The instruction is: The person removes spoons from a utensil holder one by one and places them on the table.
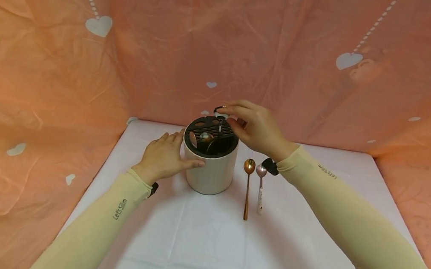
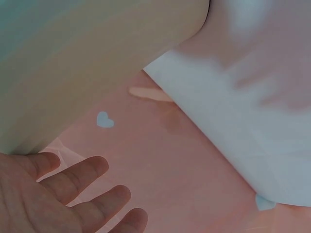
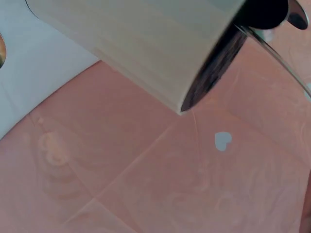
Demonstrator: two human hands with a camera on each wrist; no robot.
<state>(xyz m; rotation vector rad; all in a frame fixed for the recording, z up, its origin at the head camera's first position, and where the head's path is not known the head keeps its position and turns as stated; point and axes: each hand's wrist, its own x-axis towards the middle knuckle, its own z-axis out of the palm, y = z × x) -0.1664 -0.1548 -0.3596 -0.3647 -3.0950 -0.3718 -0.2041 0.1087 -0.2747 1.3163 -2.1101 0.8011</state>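
Observation:
A white cylindrical utensil holder (image 1: 210, 174) with a slotted black top (image 1: 218, 147) stands on the table. My left hand (image 1: 165, 155) rests against its left side, fingers extended and thumb along the front; the left wrist view shows these fingers (image 2: 77, 179) beside the white wall. Above the holder's far side, my right hand (image 1: 256, 125) pinches a metal spoon (image 1: 221, 113) near its upper end. Its thin shaft (image 3: 279, 57) runs down to the black top in the right wrist view. Another spoon (image 1: 206, 137) stands in the holder, bowl up.
A gold spoon (image 1: 249, 167) and a pink spoon with a patterned white handle (image 1: 260, 196) lie side by side to the right of the holder. A white cloth (image 1: 206, 236) covers the table. Orange-pink sheets with hearts (image 1: 215, 45) hang behind and at both sides.

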